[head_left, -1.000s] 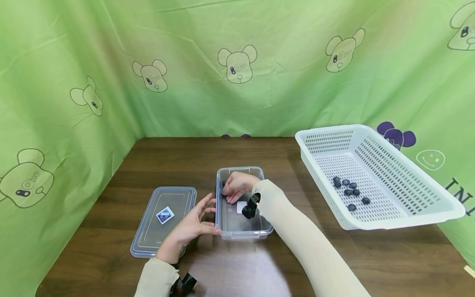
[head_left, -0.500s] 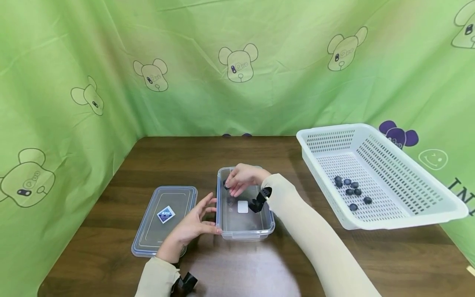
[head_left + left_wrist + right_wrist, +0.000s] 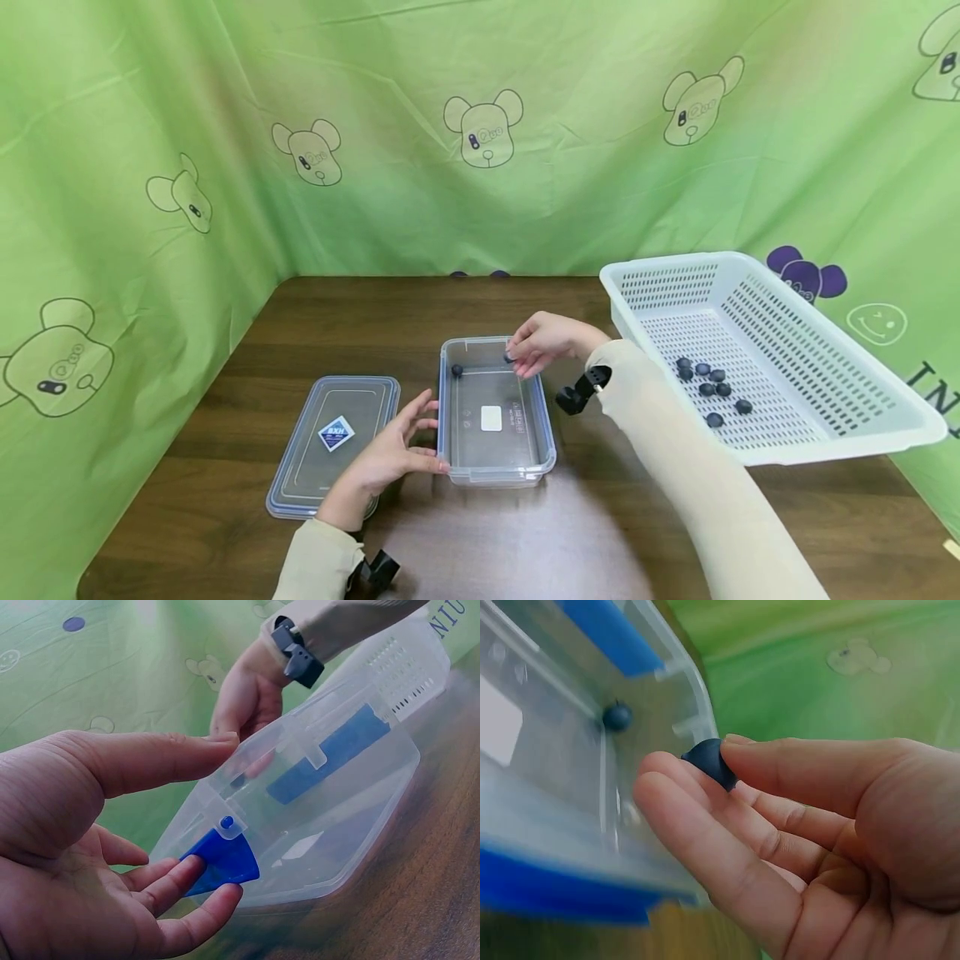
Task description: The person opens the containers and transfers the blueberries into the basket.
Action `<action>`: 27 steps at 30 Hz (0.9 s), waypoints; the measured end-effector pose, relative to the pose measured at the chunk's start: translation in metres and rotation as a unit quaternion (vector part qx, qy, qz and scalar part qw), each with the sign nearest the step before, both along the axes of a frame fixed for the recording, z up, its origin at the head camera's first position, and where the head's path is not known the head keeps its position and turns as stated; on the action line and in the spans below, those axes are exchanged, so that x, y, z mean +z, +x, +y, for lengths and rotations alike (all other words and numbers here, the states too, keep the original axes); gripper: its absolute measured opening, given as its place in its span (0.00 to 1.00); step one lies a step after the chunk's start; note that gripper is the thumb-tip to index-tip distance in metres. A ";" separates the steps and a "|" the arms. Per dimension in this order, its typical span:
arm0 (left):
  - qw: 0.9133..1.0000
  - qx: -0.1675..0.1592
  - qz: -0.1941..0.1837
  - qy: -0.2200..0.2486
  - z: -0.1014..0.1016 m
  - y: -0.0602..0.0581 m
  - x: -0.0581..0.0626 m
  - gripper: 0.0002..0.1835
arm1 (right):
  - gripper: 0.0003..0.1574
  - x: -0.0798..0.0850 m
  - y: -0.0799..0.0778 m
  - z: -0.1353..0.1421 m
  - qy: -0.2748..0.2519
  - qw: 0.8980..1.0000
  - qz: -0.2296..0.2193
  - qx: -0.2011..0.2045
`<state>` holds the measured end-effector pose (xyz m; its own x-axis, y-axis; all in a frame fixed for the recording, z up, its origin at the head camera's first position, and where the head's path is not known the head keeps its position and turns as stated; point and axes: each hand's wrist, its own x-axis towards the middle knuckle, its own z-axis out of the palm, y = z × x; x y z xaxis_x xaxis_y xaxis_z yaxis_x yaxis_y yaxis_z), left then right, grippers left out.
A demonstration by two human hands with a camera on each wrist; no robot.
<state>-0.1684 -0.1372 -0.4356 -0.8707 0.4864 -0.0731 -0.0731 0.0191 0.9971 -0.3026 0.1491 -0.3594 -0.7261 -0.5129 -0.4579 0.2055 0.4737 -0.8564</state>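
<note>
A clear plastic food box (image 3: 497, 450) stands without its lid on the table, a single blueberry (image 3: 457, 371) in its far left corner. My right hand (image 3: 551, 340) pinches another blueberry (image 3: 711, 763) between thumb and fingertips, over the box's far right rim. My left hand (image 3: 386, 458) rests at the box's left side, its thumb along the rim and its loosely extended fingers touching the blue latch (image 3: 223, 859). Several more blueberries (image 3: 707, 389) lie in a white perforated basket (image 3: 765, 456) on the right.
The box's clear lid (image 3: 333, 475), with a blue diamond sticker, lies flat on the wooden table (image 3: 360, 321) left of the box, partly behind my left hand. A green printed curtain (image 3: 390, 208) hangs behind and along both sides.
My right hand has risen from the box's far left corner and moved right to its far right rim, carrying a blueberry. The left hand has stayed in place.
</note>
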 end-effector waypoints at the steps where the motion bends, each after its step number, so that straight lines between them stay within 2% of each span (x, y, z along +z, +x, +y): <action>1: 1.000 0.000 0.000 -0.001 0.000 0.000 0.000 0.60 | 0.13 0.001 -0.001 0.005 -0.003 1.000 0.000 -0.005; 12: 1.000 -0.001 0.000 0.003 0.000 0.000 -0.001 0.60 | 0.18 0.022 -0.001 0.063 -0.011 0.999 0.029 -0.026; 20: 1.000 -0.001 0.001 0.004 0.000 0.000 0.000 0.59 | 0.15 0.044 0.004 0.112 -0.015 0.997 0.041 -0.057; 27: 1.000 -0.003 0.003 0.008 0.001 0.000 0.001 0.59 | 0.14 0.046 0.010 0.154 -0.029 0.994 0.032 -0.103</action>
